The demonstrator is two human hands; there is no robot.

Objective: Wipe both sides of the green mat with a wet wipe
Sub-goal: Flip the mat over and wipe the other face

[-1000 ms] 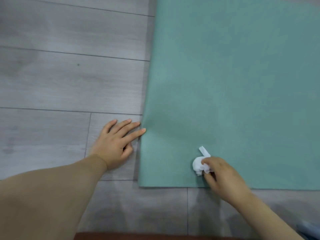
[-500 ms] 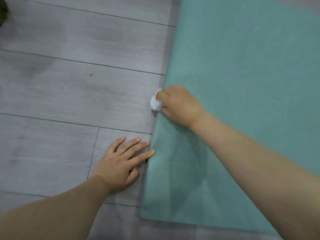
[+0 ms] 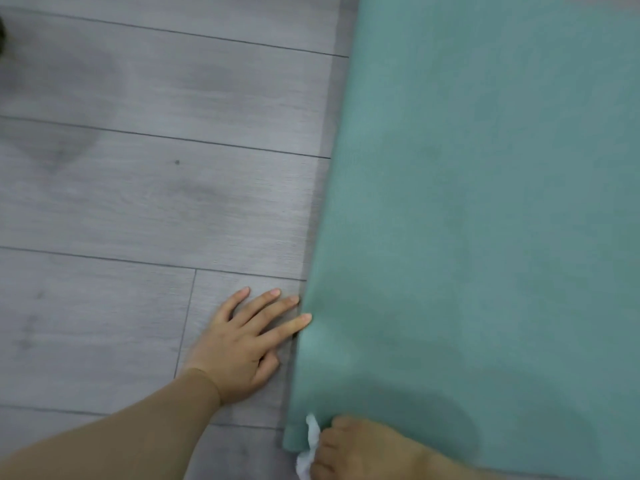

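Two hands in shot: left hand lies flat on the grey floor, fingers straight, tips just touching the green mat's left edge. Right hand has fingers curled round a bunched wet wipe at the mat's near-left corner. Risks, IMO: wipe sits right on the edge, so a stroke could slip off onto the floor & pick up dirt; mat corner could ride up or slide w/ only fingertips bracing it. Right hand is cut off at the bottom & blurred; mat's far & right parts run out of frame; underside not visible.

Mat on floor, left hand beside its left edge, wipe at near corner
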